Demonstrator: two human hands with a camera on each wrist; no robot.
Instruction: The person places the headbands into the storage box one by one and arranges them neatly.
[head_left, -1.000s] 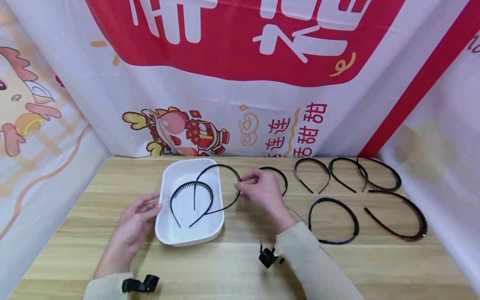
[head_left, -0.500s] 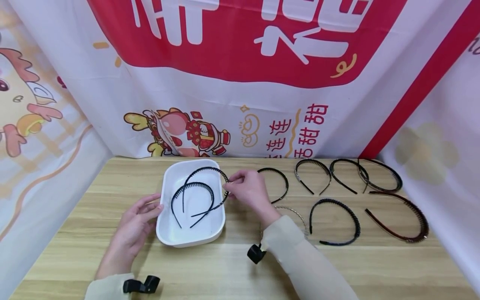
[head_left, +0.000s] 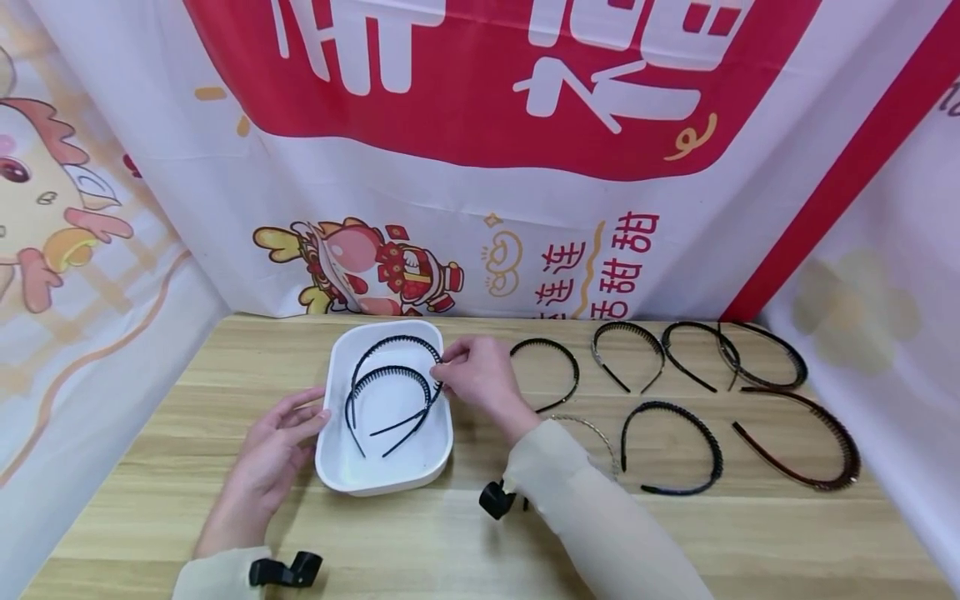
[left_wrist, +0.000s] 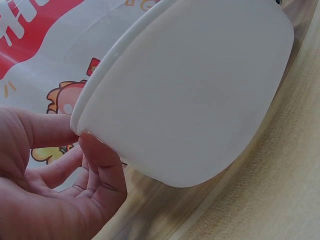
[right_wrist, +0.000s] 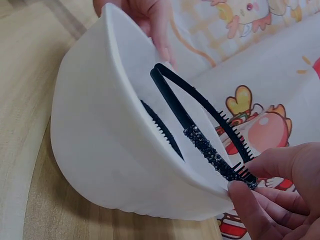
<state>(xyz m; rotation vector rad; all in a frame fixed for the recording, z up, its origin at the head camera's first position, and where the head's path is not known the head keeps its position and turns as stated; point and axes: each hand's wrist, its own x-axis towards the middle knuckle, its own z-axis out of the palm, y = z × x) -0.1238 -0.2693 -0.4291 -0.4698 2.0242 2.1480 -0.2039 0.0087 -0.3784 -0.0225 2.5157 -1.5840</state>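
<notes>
A white plastic tub (head_left: 375, 485) stands on the wooden table, left of centre. My left hand (head_left: 266, 454) pinches its left rim between thumb and fingers, as the left wrist view shows on the tub wall (left_wrist: 190, 95). My right hand (head_left: 480, 379) pinches one side of a black toothed headband (head_left: 397, 338) at the tub's right rim. In the right wrist view that headband (right_wrist: 202, 142) has a glittery beaded stretch near my fingertips, and its ends reach over the tub. A second black toothed headband (head_left: 390, 368) lies inside, partly crossed by the held one.
Several headbands lie to the right: a black one (head_left: 576, 371) close to my right hand, a thin twisted gold one (head_left: 603, 442) partly behind my sleeve, a dark braided-looking one (head_left: 701, 417) and a brown one (head_left: 847, 433). Printed cloth (head_left: 420, 192) hangs behind the table.
My right hand has moved left with the headband, bringing it from the tub's right side to over the inside. My left hand has kept its hold on the rim.
</notes>
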